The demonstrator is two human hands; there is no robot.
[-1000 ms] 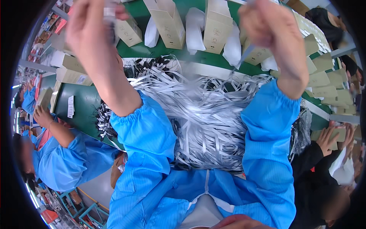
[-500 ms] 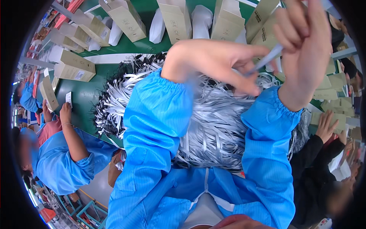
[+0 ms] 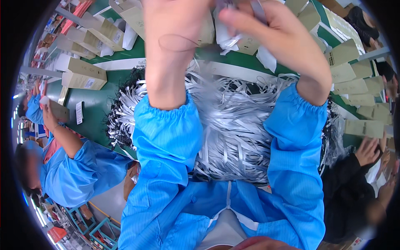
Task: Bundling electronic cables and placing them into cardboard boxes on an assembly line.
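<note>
At the top edge, my left hand is raised over the far side of the pile. It is blurred and its fingers run out of the picture. A thin dark cord loop crosses in front of its wrist. Close beside it, my right hand is bent inward with thumb and fingers closed on a flat grey strap, of which only a short piece shows. Below both hands lies a large heap of silvery-grey wrist straps with black cord ends, between my forearms and against my body.
Open beige boxes line the far side of the green table, some with white wrapped items between them. At left a co-worker in blue handles a box near a white label. A dark-sleeved person reaches in at right.
Both hands have moved up and away from me toward the boxes. My left hand has swung from over the heap to the top edge. At left, the co-worker's label now lies on the table.
</note>
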